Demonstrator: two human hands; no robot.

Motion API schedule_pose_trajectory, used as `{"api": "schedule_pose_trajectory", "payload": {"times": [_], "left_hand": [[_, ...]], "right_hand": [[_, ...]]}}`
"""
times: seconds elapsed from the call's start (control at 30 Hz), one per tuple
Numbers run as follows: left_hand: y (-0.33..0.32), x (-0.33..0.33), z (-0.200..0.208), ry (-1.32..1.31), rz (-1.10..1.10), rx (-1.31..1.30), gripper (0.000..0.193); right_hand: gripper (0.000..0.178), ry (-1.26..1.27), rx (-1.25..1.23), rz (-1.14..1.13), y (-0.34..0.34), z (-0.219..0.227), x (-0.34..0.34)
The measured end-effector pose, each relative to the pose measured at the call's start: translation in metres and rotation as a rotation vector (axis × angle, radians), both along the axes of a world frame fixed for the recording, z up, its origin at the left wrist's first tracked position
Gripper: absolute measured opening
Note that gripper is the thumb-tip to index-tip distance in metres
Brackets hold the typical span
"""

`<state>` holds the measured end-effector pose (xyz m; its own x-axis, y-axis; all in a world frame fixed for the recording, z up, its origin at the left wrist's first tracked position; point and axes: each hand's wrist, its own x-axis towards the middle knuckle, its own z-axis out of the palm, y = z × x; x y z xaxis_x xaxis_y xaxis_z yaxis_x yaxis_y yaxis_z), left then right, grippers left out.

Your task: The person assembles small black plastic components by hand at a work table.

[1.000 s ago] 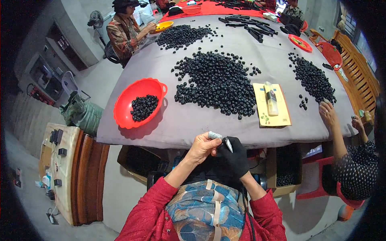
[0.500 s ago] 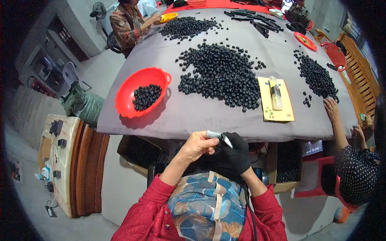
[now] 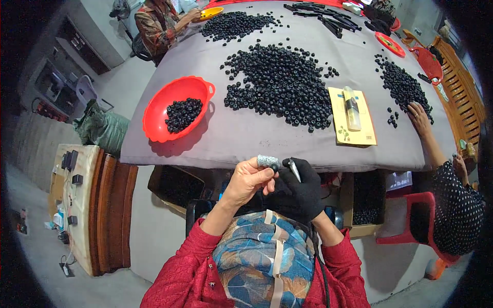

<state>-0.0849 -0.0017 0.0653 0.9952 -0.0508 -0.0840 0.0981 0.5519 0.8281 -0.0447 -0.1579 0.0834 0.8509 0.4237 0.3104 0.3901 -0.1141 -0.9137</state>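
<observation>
My bare left hand [image 3: 245,180] is in front of the table's near edge, its index finger wrapped in a grey speckled covering [image 3: 267,160]. Thumb and index finger pinch a small round black piece [image 3: 275,167]. Close beside it my right hand [image 3: 307,191], in a black glove, is closed on a small pointed metal blade [image 3: 295,171]. The blade's handle is hidden in the glove. Past my hands, a large pile of small round black pieces [image 3: 280,84] covers the middle of the grey cloth [image 3: 231,143]. A red plastic bowl [image 3: 154,113] at the left holds more black pieces [image 3: 183,115].
A yellow card [image 3: 341,134] with a clear tube [image 3: 353,114] lies right of the pile. More black pieces [image 3: 403,87] are by a co-worker's hand [image 3: 420,118] at the right. Another person [image 3: 154,28] sits far left. Below the table stand open boxes [image 3: 177,190] and a red chair [image 3: 411,220].
My hands have risen slightly and moved a little apart, and the black piece now shows between my left fingers. The blade has turned a little in my right hand.
</observation>
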Motion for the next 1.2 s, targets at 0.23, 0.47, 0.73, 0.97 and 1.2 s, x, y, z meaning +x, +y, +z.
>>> {"api": "schedule_pose_trajectory", "payload": {"times": [0.23,0.47,0.73,0.97,1.2], "left_hand": [[-0.007,-0.001,-0.005,-0.061,-0.052,0.099,0.014],[-0.008,0.001,-0.004,-0.053,0.005,-0.054,0.016],[-0.003,-0.001,0.001,-0.081,-0.001,-0.135,0.017],[-0.004,-0.001,0.001,-0.029,0.031,-0.179,0.017],[-0.004,-0.001,-0.002,-0.03,0.032,-0.184,0.016]], "right_hand": [[0.036,-0.394,-0.23,0.105,-0.008,-0.004,0.005],[0.031,-0.272,-0.118,0.028,-0.006,-0.009,0.004],[0.025,-0.052,-0.132,0.173,-0.011,0.01,-0.008],[0.026,0.044,-0.071,0.123,-0.009,0.006,-0.009],[0.027,0.059,-0.02,0.151,-0.008,0.002,-0.009]]}}
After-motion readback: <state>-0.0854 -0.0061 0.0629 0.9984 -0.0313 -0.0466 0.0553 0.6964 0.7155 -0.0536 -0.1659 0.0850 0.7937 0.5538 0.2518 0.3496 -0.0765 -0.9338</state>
